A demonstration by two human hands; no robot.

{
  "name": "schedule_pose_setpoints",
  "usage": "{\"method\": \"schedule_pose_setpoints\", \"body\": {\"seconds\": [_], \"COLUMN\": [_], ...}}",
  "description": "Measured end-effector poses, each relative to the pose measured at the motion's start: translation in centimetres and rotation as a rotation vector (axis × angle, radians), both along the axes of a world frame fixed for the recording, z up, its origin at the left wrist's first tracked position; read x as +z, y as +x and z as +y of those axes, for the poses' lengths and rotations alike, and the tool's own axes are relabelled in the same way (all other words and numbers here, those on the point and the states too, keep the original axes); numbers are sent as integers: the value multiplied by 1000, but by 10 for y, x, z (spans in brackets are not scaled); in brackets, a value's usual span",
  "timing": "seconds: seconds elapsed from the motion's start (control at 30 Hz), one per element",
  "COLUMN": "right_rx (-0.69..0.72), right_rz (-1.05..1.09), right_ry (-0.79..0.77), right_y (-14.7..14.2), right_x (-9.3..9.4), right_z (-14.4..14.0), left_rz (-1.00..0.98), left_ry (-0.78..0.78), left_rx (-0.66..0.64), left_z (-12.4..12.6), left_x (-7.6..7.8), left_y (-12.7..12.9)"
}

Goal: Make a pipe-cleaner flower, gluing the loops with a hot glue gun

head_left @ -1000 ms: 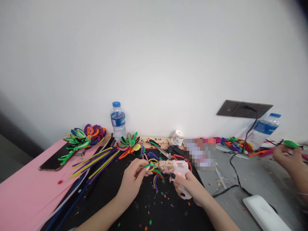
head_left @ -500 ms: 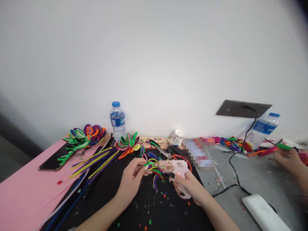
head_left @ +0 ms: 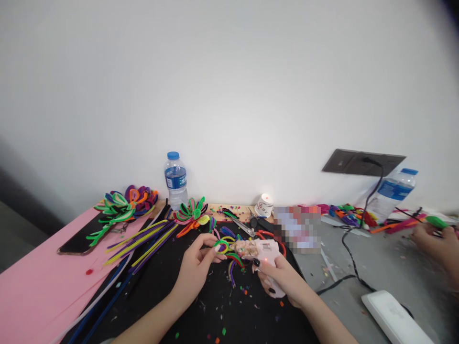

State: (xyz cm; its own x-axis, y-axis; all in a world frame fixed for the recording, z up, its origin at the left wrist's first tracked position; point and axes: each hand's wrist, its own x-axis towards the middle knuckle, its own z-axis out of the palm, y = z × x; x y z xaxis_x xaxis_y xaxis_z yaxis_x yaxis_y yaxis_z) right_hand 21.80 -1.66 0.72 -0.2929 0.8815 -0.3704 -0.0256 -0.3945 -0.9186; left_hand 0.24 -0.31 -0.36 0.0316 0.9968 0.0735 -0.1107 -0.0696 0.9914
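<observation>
My left hand (head_left: 201,258), near the middle of the black work surface, pinches a green, purple and yellow pipe-cleaner loop (head_left: 222,246) between thumb and fingers. My right hand (head_left: 278,277) is wrapped around a pale pink-white handheld device (head_left: 269,248) with a small lit orange light. Lumpy beige stuff with coloured specks covers the device's left end (head_left: 245,248), which reaches close to the loop; whether they touch I cannot tell. Several curled pipe-cleaner pieces (head_left: 232,273) lie just below and behind. Scissors (head_left: 244,227) rest beyond my hands.
Pipe-cleaner flowers (head_left: 193,212), straight stems (head_left: 150,243) and a phone (head_left: 81,236) lie left. A water bottle (head_left: 175,181) and paper cup (head_left: 264,205) stand by the wall. To the right are a black cable (head_left: 353,253), a white box (head_left: 394,313) and another person's hand (head_left: 435,243).
My hands and the device stay nearly in place; the pinched loop has turned slightly. The other person's hand at the right has moved a little further right with its green piece.
</observation>
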Motion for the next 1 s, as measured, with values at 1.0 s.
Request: {"method": "schedule_pose_setpoints", "body": {"seconds": [1.0], "right_rx": [-46], "right_rz": [11], "right_ry": [-2], "right_y": [-3], "right_x": [7], "right_z": [-1], "left_rz": [-55], "left_ry": [-112], "left_rx": [-135], "left_z": [2], "left_x": [-1], "left_y": [2]}}
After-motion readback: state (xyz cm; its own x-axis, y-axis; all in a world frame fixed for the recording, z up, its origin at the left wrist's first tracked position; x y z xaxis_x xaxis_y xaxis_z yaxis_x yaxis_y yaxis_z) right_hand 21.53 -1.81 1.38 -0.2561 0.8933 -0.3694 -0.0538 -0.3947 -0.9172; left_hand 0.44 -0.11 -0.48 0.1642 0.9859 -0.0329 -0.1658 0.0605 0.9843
